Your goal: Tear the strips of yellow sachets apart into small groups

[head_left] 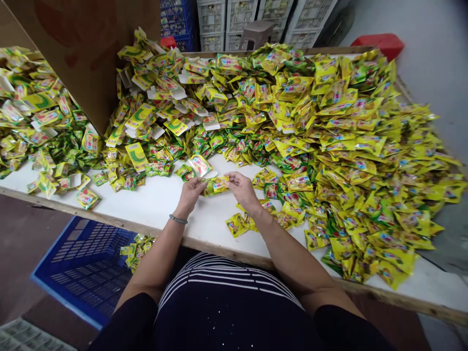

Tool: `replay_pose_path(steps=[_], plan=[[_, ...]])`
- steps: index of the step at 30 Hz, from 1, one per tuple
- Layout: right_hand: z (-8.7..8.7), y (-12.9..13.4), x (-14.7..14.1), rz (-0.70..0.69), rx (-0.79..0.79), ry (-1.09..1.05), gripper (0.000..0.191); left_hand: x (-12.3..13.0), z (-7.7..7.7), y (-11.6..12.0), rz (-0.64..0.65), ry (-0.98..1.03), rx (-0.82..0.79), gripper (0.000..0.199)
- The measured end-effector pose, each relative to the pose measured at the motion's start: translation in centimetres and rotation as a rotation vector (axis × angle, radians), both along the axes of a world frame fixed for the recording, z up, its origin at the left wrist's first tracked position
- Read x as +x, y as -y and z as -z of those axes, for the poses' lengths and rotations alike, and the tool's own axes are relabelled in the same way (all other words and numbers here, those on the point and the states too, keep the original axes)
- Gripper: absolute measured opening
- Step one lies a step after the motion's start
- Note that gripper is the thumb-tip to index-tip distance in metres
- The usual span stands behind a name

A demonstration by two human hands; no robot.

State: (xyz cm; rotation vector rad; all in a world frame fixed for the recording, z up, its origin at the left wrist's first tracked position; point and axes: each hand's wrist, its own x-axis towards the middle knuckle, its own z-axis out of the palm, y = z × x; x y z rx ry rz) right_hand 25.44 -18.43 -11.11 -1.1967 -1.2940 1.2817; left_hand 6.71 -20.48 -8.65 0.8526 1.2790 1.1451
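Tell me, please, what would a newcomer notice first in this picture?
Probably the big heap of yellow packets, covering the right side of the white table. Next, the left hand and right hand, holding one small packet between them near the middle. A blue crate sits lower left, below the table edge.

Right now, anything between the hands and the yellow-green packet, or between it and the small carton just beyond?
Nothing visible: the left hand and right hand hold the packet at its ends; the small carton lies just beyond.
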Motion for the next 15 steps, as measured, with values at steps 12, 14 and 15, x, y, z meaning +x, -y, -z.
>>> replay_pose_path(steps=[12,14,15], plan=[[-1.2,1.0,-0.9,0.018,0.053,0.229,0.036,0.7,0.1,0.0,0.097,0.049,0.035,0.049],[-1.2,0.8,-0.5,-0.089,0.000,0.195,0.040,0.2,0.0,-0.6,0.169,0.023,0.056,0.047],[-1.3,0.7,-0.3,-0.137,-0.021,0.183,0.037,-0.2,-0.2,-1.1,0.226,-0.015,0.079,0.046]])
